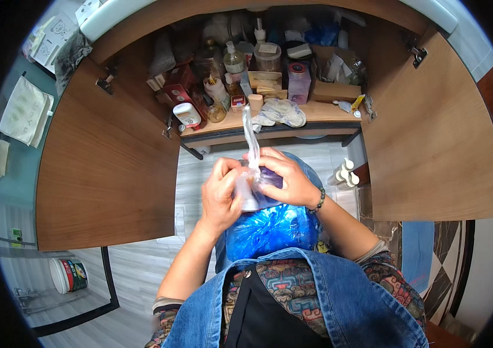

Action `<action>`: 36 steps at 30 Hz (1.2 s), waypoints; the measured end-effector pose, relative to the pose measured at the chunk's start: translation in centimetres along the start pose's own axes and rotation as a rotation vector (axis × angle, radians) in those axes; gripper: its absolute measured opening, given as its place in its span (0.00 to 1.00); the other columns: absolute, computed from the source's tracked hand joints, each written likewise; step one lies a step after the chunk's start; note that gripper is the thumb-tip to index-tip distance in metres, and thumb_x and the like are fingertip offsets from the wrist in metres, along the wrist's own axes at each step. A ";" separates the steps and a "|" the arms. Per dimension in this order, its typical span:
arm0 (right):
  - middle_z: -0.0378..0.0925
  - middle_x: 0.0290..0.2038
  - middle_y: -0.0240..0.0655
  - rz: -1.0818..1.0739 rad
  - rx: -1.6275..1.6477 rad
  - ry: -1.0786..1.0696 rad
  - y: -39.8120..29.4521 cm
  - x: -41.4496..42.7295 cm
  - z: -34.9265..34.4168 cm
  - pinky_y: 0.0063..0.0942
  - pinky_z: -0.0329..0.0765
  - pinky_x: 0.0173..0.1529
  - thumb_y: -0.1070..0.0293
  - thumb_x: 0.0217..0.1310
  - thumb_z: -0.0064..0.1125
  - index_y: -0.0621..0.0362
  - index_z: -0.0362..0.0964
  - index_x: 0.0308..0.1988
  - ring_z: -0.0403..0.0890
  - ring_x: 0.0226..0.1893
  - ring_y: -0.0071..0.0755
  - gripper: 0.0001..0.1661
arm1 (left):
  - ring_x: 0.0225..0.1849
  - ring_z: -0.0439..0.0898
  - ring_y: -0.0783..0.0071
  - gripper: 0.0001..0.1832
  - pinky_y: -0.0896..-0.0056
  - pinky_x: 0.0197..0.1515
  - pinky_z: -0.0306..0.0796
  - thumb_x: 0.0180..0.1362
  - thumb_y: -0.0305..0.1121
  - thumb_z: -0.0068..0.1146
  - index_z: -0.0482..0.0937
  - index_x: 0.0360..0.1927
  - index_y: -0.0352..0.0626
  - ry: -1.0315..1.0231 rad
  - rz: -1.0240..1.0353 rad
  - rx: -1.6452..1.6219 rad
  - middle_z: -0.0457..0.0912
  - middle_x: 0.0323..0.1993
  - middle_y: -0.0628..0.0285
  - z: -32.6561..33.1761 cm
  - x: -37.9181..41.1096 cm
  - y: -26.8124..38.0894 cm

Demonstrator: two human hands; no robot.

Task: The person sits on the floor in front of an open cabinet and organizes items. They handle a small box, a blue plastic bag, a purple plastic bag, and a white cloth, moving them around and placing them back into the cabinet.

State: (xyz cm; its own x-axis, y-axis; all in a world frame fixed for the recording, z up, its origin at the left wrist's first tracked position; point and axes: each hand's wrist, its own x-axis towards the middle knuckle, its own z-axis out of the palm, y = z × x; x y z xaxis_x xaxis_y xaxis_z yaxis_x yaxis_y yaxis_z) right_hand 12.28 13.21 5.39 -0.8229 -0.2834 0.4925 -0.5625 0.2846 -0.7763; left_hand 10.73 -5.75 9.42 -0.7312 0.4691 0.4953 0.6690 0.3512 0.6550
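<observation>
My left hand (221, 195) and my right hand (290, 179) both grip a clear plastic bag (251, 145) over my lap. Its top stands up as a narrow twisted strip between them. Through the film, beside my right fingers, something dark purple (272, 177) shows; a pale item (246, 198) near my left thumb is too blurred to name. Just below my hands, a full blue plastic bag (272, 232) rests on my lap, gathered at its top. A beaded bracelet (317, 201) circles my right wrist.
Ahead is a cabinet shelf (329, 111) crowded with bottles, boxes and a crumpled cloth (281, 113). Open wooden doors flank me, one at left (111, 165) and one at right (438, 135). Pump-top bottles (344, 175) stand on the floor by the right door.
</observation>
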 end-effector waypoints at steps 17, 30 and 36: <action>0.70 0.55 0.33 0.480 0.661 -0.027 1.3 -0.9 0.5 0.22 0.67 0.57 0.64 0.65 0.54 0.62 0.60 0.62 0.71 0.52 0.22 0.29 | 0.41 0.76 0.72 0.08 0.69 0.48 0.71 0.67 0.32 0.42 0.71 0.42 0.40 0.441 -0.573 -1.347 0.75 0.37 0.63 -0.4 -3.4 -6.6; 0.71 0.48 0.30 0.249 0.347 0.097 0.5 -0.3 1.3 0.18 0.72 0.47 0.69 0.60 0.61 0.62 0.71 0.50 0.73 0.44 0.20 0.19 | 0.42 0.78 0.68 0.09 0.65 0.49 0.72 0.67 0.34 0.43 0.72 0.42 0.39 0.449 -0.606 -1.528 0.76 0.40 0.60 -0.1 -3.9 -8.3; 0.69 0.53 0.37 0.300 0.517 0.119 0.1 0.2 1.5 0.24 0.69 0.56 0.58 0.62 0.59 0.61 0.63 0.58 0.70 0.53 0.26 0.30 | 0.45 0.79 0.65 0.12 0.63 0.52 0.74 0.69 0.34 0.42 0.71 0.46 0.36 0.498 -0.865 -1.584 0.78 0.43 0.56 -1.0 -2.1 -6.8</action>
State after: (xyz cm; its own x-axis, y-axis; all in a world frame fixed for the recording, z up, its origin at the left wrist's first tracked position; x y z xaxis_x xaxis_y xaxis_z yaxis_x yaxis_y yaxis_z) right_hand 12.17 11.83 4.90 -0.9596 -0.1465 0.2402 -0.2178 -0.1541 -0.9638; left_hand 7.63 -9.97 4.54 -0.9183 0.2436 -0.3121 -0.3755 -0.7859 0.4914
